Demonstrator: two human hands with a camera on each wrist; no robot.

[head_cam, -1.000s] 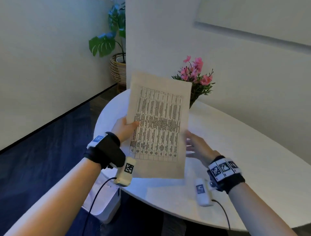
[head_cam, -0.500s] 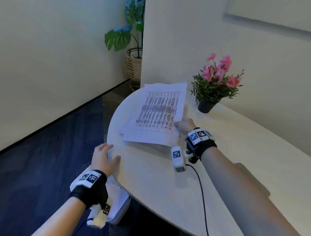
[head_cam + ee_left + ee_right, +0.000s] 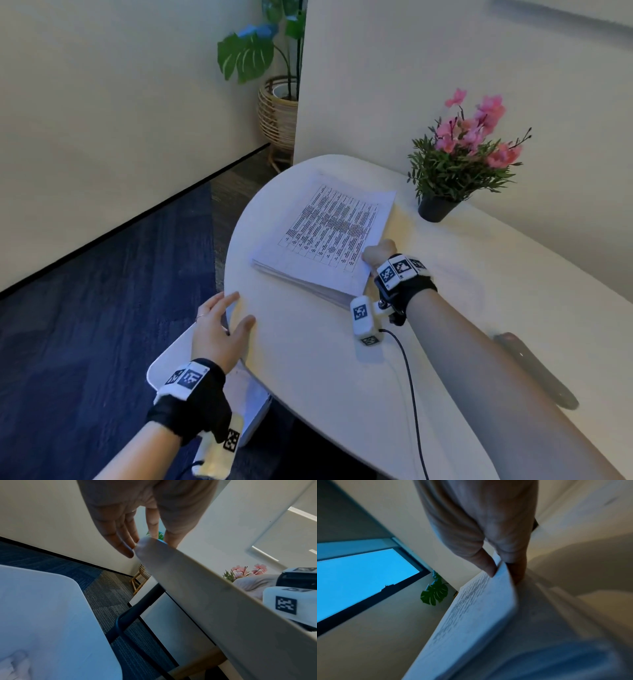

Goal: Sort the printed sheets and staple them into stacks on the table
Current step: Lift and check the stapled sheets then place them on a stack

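Note:
A stack of printed sheets (image 3: 329, 233) with a table of text on top lies at the far left end of the white oval table (image 3: 342, 370). My right hand (image 3: 378, 251) pinches the stack's near right edge, thumb on top and fingers under the sheets (image 3: 471, 615). My left hand (image 3: 221, 325) hangs open at the table's left edge, fingers straight, holding nothing. In the left wrist view the fingers (image 3: 126, 538) hover by the table rim (image 3: 205, 595). A dark, stapler-like object (image 3: 534, 370) lies on the table to the right of my right forearm.
A potted pink flower plant (image 3: 459, 161) stands just beyond the stack against the wall. A white chair seat (image 3: 171, 363) sits under the table's left edge. A large leafy plant in a wicker basket (image 3: 277, 113) stands on the floor in the corner.
The sheet held up in both hands came down onto the stack. My left hand let go and dropped to the table's left edge; my right hand keeps its pinch.

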